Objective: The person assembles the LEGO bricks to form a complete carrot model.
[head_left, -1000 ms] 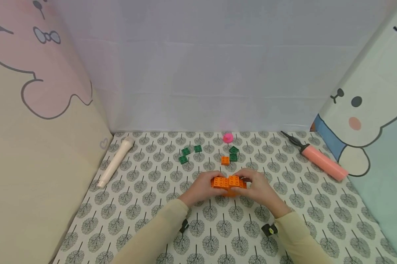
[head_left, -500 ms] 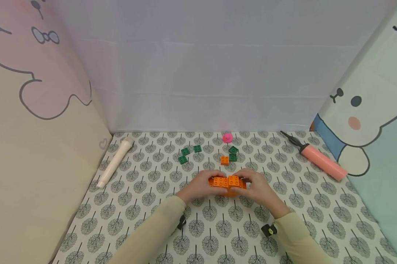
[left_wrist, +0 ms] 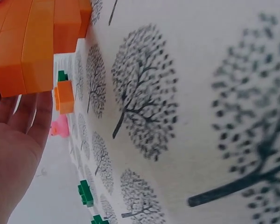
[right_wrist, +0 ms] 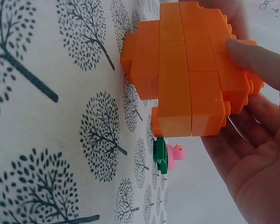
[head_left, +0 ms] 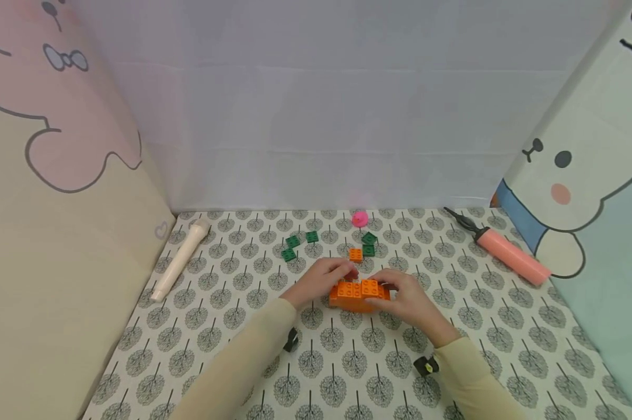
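Observation:
An orange structure of toy building bricks, stepped and wider in its middle, stands on the tree-print cloth before me. My right hand grips its right part, the thumb on the near face and the fingers behind. My left hand is over the left, far side of the structure, its fingers loosely bent and holding nothing. In the left wrist view those fingers appear beyond the bricks; whether they touch them I cannot tell. A single orange brick lies just past my hands.
Two green bricks lie beside the single orange one, with a pink toy duck behind. More green bricks are scattered farther left. A white stick-like object lies at left, a pink hand pump at right. Fabric walls surround the cloth.
My left hand has let go of the structure's left end and shifted up and away from me. My right hand keeps its grip, and the structure stays nearly in place.

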The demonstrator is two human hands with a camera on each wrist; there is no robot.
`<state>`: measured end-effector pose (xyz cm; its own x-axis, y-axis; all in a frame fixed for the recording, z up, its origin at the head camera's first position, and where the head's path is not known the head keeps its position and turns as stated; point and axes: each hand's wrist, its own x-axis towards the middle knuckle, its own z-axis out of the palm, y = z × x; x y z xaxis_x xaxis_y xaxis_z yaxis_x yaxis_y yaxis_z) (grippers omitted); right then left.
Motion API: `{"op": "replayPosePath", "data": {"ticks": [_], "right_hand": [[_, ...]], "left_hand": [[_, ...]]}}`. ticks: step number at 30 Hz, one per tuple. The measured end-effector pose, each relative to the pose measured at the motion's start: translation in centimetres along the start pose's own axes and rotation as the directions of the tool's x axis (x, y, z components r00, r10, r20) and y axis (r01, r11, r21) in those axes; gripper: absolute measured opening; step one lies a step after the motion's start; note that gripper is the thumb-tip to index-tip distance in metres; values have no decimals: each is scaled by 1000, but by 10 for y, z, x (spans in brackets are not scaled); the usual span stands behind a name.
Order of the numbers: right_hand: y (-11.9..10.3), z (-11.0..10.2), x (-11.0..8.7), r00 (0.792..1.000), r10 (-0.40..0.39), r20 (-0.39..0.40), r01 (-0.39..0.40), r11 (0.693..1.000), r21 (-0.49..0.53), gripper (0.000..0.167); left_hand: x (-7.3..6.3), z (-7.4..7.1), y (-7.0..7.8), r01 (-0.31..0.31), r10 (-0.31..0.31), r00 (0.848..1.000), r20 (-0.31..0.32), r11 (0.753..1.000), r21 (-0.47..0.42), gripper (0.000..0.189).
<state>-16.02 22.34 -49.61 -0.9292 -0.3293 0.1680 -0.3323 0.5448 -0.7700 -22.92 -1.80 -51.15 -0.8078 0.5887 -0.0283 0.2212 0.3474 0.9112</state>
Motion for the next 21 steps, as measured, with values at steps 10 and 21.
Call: {"op": "replayPosePath", "data": {"ticks": [10, 21], "right_hand": [[1, -1, -2, 1000, -8, 8, 8, 1000, -10, 29], [-1, -2, -2, 1000, -20, 9, 20, 1000, -18, 29]], "left_hand": [[22, -5, -7, 56, -41, 992, -116, 989, 135, 25], [38, -6, -17, 18, -4, 999, -49, 961, 276, 46]]}}
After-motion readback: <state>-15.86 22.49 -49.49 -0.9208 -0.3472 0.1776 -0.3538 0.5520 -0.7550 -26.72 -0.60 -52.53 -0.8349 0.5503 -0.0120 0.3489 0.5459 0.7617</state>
